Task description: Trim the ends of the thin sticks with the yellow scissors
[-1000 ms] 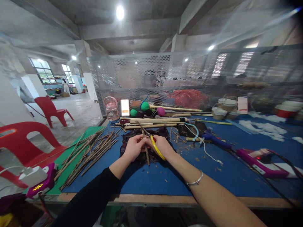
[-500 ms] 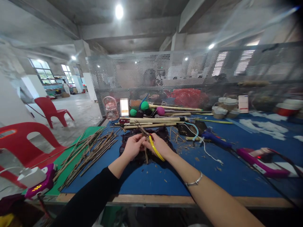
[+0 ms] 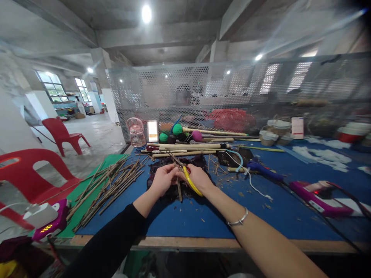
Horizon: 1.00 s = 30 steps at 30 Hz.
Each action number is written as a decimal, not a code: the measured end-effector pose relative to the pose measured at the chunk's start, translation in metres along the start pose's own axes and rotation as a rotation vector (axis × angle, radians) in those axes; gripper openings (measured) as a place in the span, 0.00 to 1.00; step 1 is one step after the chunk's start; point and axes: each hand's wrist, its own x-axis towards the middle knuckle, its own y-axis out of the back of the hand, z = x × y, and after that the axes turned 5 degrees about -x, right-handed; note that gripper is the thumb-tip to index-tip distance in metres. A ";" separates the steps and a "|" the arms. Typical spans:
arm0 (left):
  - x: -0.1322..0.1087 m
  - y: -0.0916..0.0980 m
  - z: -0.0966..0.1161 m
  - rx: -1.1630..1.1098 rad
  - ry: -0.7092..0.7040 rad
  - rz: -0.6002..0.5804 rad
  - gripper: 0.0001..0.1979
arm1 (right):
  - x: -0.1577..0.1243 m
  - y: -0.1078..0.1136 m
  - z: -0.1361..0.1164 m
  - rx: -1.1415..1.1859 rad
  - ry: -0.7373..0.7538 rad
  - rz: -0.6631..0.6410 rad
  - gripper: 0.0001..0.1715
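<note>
Both full, our left hand (image 3: 162,180) pinching a twig (image 3: 179,190) and right hand (image 3: 199,179) gripping scissors (image 3: 189,179), we should keep the twig steady.

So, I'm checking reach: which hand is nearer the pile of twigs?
Left. The left hand is to the right of the twig pile, apart from it; the right hand is farther right, beyond the left hand.

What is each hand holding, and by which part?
The left hand pinches a brown stick partway along its length; the right hand grips a yellow-handled tool by its handle.
</note>
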 end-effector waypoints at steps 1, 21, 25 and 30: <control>0.000 0.000 -0.001 -0.006 0.007 -0.001 0.21 | 0.000 0.000 0.000 0.004 -0.006 -0.007 0.28; 0.004 0.003 -0.003 -0.007 0.016 0.016 0.20 | -0.001 -0.003 0.000 0.151 0.097 -0.045 0.31; 0.003 0.001 -0.001 -0.017 0.030 0.022 0.19 | 0.001 -0.003 0.002 0.141 0.133 -0.027 0.33; 0.001 0.001 0.001 0.016 0.022 0.020 0.15 | -0.002 0.005 0.001 0.006 0.057 -0.052 0.32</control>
